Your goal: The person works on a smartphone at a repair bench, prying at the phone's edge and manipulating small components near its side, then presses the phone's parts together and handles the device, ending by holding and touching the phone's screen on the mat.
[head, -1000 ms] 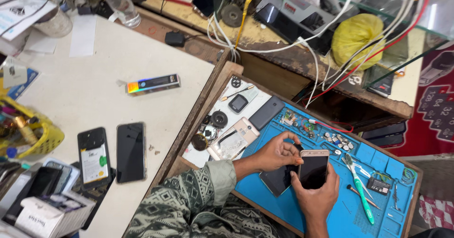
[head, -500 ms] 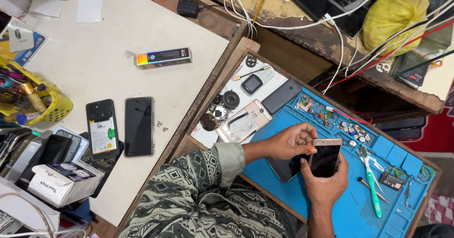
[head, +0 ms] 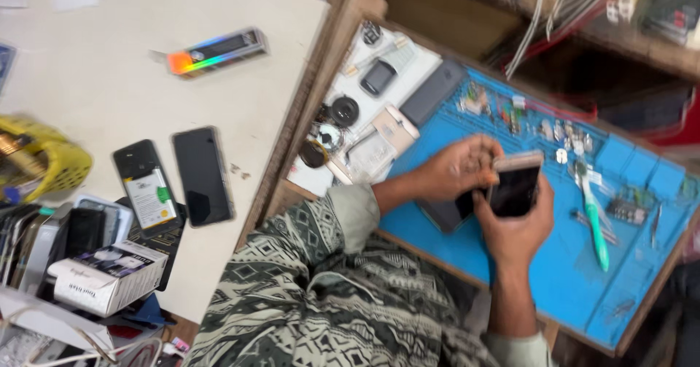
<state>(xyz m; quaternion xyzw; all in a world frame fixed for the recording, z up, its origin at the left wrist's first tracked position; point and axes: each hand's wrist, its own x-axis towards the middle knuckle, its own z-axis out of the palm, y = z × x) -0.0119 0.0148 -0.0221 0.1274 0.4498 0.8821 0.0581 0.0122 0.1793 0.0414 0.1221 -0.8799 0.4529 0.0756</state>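
Observation:
My right hand (head: 514,228) grips a smartphone (head: 516,186) with a dark screen and pale frame, held tilted above a blue work mat (head: 554,272). My left hand (head: 458,166), coming out of a patterned sleeve, has its fingers curled onto the phone's left edge near the top. A second dark phone or panel (head: 446,212) lies flat on the mat just under both hands, partly hidden by them.
A green-handled tool (head: 594,225) and small parts (head: 561,130) lie on the mat. Left of the mat sit a grey slab (head: 432,93), round parts (head: 344,110) and a small box (head: 390,128). The white table (head: 109,97) holds two phones (head: 203,176), a rainbow-striped box (head: 217,51), a yellow basket (head: 44,166) and a white carton (head: 106,278).
The view has shifted and drawn closer, with blur. Both hands stay on the smartphone in the same spot over the mat; the left fingers have moved slightly along its edge.

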